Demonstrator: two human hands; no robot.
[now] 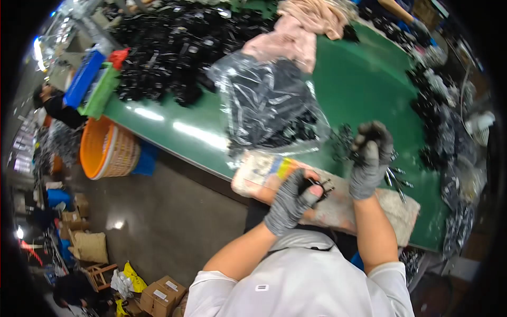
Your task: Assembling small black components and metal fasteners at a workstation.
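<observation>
My left hand (289,205), in a grey glove with bare fingertips showing, is closed on a small black part (323,191) with thin prongs sticking out. It is above the near edge of a long worn padded strip (253,174). To its right, my right hand (371,158), also gloved in grey, is raised over the green table (364,79) with its fingers curled in. Whatever lies between those fingers is hidden. Beside it on the table are a small cluster of dark parts (343,141) and several thin metal pieces (397,179).
Beyond my hands lies a clear plastic bag (269,100) of black parts, with pink cloth (282,41) behind. A large heap of black parts (163,47) covers the far left. An orange basket (97,150) stands by the table's left edge. Another person's gloved hand (420,25) works at far right.
</observation>
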